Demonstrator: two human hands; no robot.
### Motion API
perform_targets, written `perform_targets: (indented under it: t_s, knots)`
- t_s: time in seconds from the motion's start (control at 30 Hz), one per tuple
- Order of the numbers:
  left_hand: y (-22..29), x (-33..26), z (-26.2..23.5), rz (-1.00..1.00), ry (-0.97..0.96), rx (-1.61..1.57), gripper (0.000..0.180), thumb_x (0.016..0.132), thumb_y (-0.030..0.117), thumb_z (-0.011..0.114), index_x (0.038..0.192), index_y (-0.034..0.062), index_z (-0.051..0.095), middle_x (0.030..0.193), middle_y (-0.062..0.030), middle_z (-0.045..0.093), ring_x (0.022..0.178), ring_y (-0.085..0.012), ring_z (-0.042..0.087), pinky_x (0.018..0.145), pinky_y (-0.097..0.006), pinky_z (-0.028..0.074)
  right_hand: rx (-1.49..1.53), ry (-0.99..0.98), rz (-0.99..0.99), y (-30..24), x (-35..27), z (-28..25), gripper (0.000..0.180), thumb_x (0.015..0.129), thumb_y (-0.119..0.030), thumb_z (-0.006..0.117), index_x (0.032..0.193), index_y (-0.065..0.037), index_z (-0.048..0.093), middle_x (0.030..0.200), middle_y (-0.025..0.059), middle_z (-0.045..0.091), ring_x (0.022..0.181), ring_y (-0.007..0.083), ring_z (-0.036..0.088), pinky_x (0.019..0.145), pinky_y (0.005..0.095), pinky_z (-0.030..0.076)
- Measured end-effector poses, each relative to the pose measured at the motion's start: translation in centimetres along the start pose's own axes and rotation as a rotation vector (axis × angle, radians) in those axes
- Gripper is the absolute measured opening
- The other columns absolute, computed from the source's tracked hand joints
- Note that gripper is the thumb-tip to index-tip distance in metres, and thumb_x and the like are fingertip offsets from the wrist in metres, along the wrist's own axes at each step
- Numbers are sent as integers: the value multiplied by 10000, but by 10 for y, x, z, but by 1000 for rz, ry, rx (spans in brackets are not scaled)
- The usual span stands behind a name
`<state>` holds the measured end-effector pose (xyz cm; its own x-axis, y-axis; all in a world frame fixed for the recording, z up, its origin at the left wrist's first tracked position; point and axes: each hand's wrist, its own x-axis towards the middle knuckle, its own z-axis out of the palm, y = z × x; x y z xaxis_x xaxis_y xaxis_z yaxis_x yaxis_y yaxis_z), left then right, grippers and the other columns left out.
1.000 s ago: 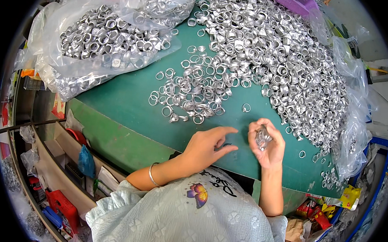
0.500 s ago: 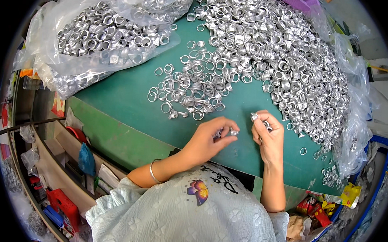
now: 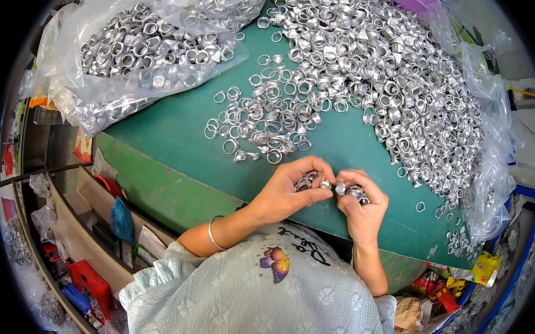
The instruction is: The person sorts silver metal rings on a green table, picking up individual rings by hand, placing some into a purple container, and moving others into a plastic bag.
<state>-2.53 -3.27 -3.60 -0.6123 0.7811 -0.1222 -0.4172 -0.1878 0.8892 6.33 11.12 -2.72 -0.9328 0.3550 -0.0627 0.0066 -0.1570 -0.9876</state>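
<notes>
Close together over the near part of the green table (image 3: 219, 177), both my hands hold silver-coloured metal rings. My left hand (image 3: 291, 191) is curled around several rings, and one ring (image 3: 325, 184) sticks out between its thumb and fingertips. In my right hand (image 3: 364, 210) several more rings lie against the curled fingers, with one ring (image 3: 340, 189) pinched at the tips. The two pinched rings are almost side by side; I cannot tell whether they touch. Just beyond my hands a small loose group of rings (image 3: 273, 126) is spread on the table.
A large heap of rings (image 3: 397, 71) covers the far right of the table. Clear plastic bags (image 3: 181, 82) full of rings stand at the far left. To the left are shelves with a red basket (image 3: 89, 281); a blue-edged bin (image 3: 526, 193) stands at the right.
My right hand has moved left and down toward my left hand, bringing the pinched rings together. More rings now show inside my left hand.
</notes>
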Motion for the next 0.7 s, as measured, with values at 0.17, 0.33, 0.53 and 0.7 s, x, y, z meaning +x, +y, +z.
perform_targets:
  t_s: [0.17,0.33,0.53,0.7]
  knots:
    - [6,-2,3,-24,-31,8,173,765,58,629,920,53,552,706,52,394,648,-16,360,564,-165,295,-156,-18,-221,-3,3,4,330,623,-61,752,908,44,624,888,101,576,680,114,517,589,231,417]
    - [9,-3,3,-20,-41,-1,284,749,21,628,1008,40,513,730,44,400,674,-24,377,587,-173,315,-190,-24,-247,-5,2,5,311,599,21,734,887,50,621,889,103,576,665,114,519,570,230,419]
    - [12,-5,5,28,-30,18,438,721,-40,609,1123,27,448,743,24,405,716,-47,395,652,-192,334,-201,-21,-233,-5,1,7,307,593,54,721,883,47,621,895,104,579,664,117,529,567,224,421]
    - [11,-4,8,132,-2,116,404,761,-26,583,1139,20,447,743,27,421,662,-41,389,596,-178,322,-274,10,-266,-4,1,8,300,600,17,732,879,39,624,896,99,582,685,125,536,591,239,428]
